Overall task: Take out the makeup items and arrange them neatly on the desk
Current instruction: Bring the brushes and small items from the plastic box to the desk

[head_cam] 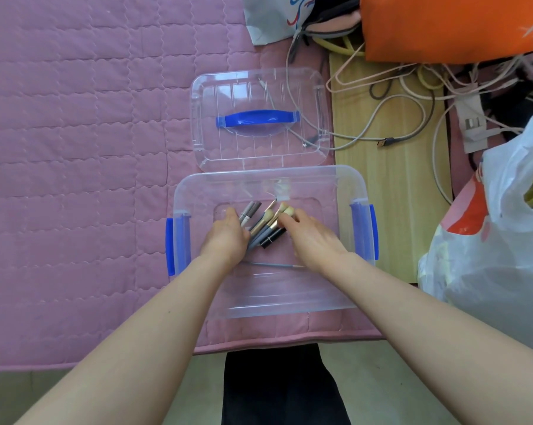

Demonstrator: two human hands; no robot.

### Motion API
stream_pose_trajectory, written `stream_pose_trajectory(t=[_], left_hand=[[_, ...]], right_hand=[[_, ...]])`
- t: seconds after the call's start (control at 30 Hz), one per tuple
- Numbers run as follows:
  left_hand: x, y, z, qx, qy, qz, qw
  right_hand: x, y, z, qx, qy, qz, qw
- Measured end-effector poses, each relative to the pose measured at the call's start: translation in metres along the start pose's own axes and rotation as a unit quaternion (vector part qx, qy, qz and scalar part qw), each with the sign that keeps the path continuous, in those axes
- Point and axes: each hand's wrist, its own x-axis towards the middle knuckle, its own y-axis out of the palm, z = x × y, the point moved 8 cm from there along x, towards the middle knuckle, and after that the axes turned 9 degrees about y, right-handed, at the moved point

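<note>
Both of your hands are down inside the clear storage box (271,185), closing in on one small cluster of makeup items. Your left hand (226,233) curls its fingers against the near side of the bundle of makeup brushes (266,222) and two grey pencils (249,213); whether it truly grips them or only gathers them I cannot tell. Your right hand (309,233) comes in from the other side, its fingertips resting on the pale brush heads, with a black lipstick tube (272,239) lying just under its thumb side. Held this way, the two hands seem to be herding the loose pieces into one handful so they can be lifted together. One thin grey stick (271,265) lies apart, near your wrists, and would be missed by this scoop.

Around your hands the box walls stand high, with blue latches (364,231) left and right, so the way out is straight up. Beyond your fingertips lies the lid (259,115) with its blue handle. Left of your left hand, the pink quilted mat (75,148) gives broad open room for laying things out. Right of your right hand, the wooden counter (391,185) is crowded by cables (412,96) and a white plastic bag (504,210).
</note>
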Motion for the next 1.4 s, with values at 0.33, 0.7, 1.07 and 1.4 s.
stream_pose_trajectory(t=[0.33, 0.7, 1.07, 1.4], left_hand=[[0.0, 0.005, 0.003, 0.005, 0.032, -0.016, 0.999], [-0.011, -0.001, -0.002, 0.037, 0.039, -0.05, 0.997], [-0.101, -0.042, -0.029, -0.205, -0.014, -0.13, 0.97], [-0.255, -0.081, -0.049, -0.438, -0.032, -0.236, 0.867]], right_hand=[[0.015, 0.016, 0.008, -0.077, -0.051, -0.001, 0.996], [0.009, 0.013, -0.003, -0.051, 0.016, 0.038, 0.998], [-0.065, -0.051, -0.003, 0.136, 0.012, 0.027, 0.99], [-0.186, -0.123, 0.017, 0.375, 0.037, 0.057, 0.925]])
